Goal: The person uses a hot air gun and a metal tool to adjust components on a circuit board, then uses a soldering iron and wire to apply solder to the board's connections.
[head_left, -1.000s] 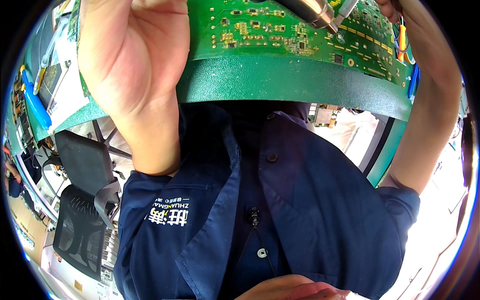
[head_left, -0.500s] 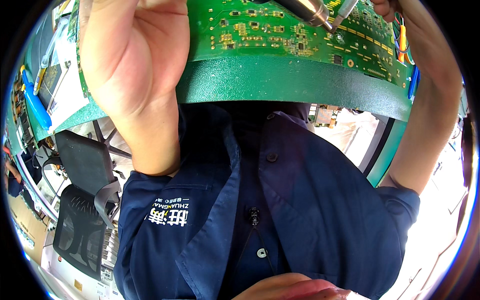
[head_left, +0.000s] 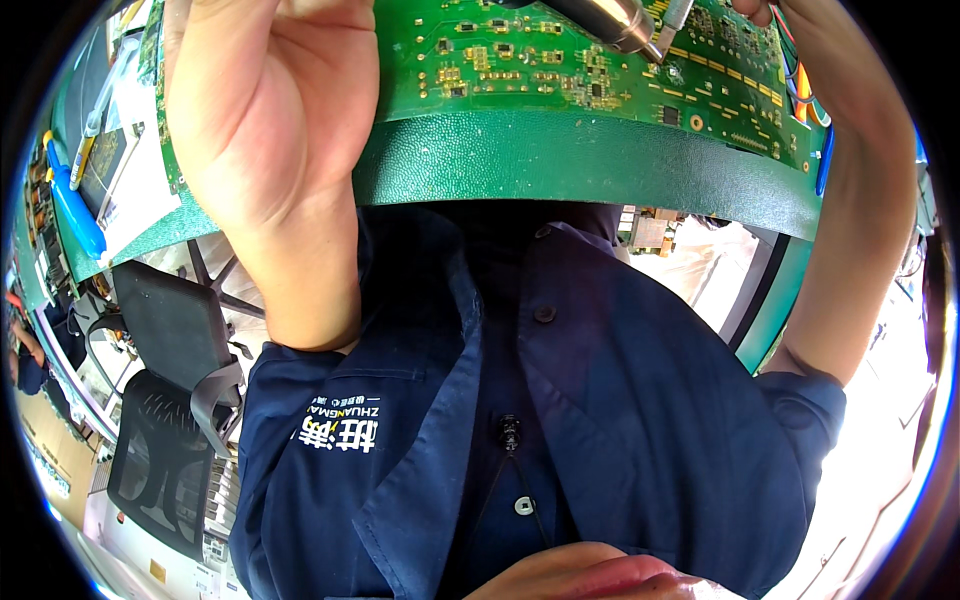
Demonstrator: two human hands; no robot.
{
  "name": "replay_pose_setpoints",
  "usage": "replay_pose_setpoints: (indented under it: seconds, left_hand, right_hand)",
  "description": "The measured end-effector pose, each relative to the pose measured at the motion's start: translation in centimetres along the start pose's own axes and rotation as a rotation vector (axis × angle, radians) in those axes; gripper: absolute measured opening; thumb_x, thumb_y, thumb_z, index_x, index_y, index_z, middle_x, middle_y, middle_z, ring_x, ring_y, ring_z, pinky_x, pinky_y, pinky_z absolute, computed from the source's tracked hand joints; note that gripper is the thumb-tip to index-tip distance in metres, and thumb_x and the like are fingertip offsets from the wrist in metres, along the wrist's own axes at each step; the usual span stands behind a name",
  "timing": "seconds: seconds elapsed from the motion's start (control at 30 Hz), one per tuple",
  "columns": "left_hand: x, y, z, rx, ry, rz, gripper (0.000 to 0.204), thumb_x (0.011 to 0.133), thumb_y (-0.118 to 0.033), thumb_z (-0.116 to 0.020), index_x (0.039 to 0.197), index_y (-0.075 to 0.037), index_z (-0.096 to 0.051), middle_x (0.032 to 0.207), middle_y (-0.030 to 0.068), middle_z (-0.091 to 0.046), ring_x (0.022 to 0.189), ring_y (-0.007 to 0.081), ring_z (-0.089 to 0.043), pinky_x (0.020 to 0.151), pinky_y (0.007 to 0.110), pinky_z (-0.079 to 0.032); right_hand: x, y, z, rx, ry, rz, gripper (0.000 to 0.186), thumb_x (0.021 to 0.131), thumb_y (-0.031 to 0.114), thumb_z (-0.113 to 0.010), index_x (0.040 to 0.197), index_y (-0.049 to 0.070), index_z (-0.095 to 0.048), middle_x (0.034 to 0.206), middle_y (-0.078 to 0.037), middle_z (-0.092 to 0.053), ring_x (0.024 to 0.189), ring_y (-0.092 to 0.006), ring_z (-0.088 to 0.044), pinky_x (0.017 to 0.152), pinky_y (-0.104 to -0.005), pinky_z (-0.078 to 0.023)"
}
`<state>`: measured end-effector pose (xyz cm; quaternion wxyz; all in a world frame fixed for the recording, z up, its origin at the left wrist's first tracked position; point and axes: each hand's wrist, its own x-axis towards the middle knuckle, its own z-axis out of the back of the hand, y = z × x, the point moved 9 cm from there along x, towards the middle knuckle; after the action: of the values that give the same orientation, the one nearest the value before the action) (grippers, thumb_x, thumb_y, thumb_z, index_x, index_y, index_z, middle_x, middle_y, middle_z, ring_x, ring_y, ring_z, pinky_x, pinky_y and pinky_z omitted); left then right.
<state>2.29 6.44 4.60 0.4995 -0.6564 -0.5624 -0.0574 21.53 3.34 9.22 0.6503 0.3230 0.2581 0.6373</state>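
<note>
My left hand (head_left: 275, 105) is at the upper left beside a green circuit board (head_left: 525, 65), palm visible, its fingers hidden above the frame edge. A dark tool with a metal nozzle (head_left: 625, 30) reaches over the board from the top; where it is held is out of view. Its tip meets or nearly meets a slim silver tool (head_left: 673, 25) near small components on the board. My right hand (head_left: 775, 15) is at the upper right edge, fingers curled near the silver tool; what they grip is hidden.
A green mat (head_left: 585, 160) edges the desk. On the left lie a blue-handled tool (head_left: 75, 205), pens and paper. Coloured wires and orange tools (head_left: 800, 95) are at the right. A black chair (head_left: 170, 320) stands left of me; part of another person (head_left: 30, 355) is beyond it.
The tips of both tools have shifted slightly up and left. My right hand has edged upward and left, its forearm swinging a little. My left hand is nearly unchanged.
</note>
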Motion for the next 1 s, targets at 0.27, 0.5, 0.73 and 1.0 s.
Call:
replay_pose_setpoints:
  seconds: [0.27, 0.5, 0.73, 1.0]
  left_hand:
    - [-0.3, 0.4, 1.0, 0.001, -0.069, -0.063, 0.053, 0.102, -0.036, -0.045, 0.137, 0.003, -0.033, 0.116, 0.0159, -0.058, 0.116, 0.0276, -0.058, 0.106, 0.041, -0.049]
    - [-0.5, 0.1, 0.9, 0.034, -0.083, -0.040, 0.052, 0.103, -0.036, -0.044, 0.137, 0.003, -0.033, 0.116, 0.0157, -0.058, 0.117, 0.0276, -0.058, 0.106, 0.041, -0.049]
    - [-0.2, 0.3, 0.3, -0.070, -0.109, 0.006, 0.051, 0.103, -0.035, -0.043, 0.137, 0.003, -0.034, 0.117, 0.0151, -0.058, 0.117, 0.0276, -0.057, 0.106, 0.042, -0.049]
    - [-0.7, 0.1, 1.0, -0.037, -0.134, -0.012, 0.051, 0.103, -0.034, -0.043, 0.136, 0.003, -0.034, 0.117, 0.0152, -0.057, 0.116, 0.0273, -0.058, 0.107, 0.042, -0.048]
  right_hand:
    - [0.5, 0.3, -0.7, -0.093, -0.011, -0.108, 0.034, 0.098, 0.031, -0.060, 0.077, 0.004, -0.062, 0.050, 0.004, -0.052, 0.041, -0.0018, -0.047, 0.040, -0.0165, -0.038]
    - [0.8, -0.2, -1.4, -0.115, 0.039, -0.106, 0.035, 0.100, 0.031, -0.057, 0.078, 0.003, -0.061, 0.051, 0.003, -0.052, 0.043, -0.0027, -0.047, 0.042, -0.0176, -0.038]
    - [1.1, 0.2, -1.2, -0.112, 0.102, -0.108, 0.034, 0.101, 0.028, -0.055, 0.077, 0.003, -0.060, 0.051, 0.003, -0.054, 0.042, -0.0023, -0.048, 0.041, -0.0174, -0.039]
    - [2.0, 0.4, -2.2, -0.170, 0.168, -0.020, 0.036, 0.101, 0.027, -0.055, 0.075, 0.003, -0.060, 0.051, 0.002, -0.054, 0.041, -0.0031, -0.048, 0.040, -0.0178, -0.039]
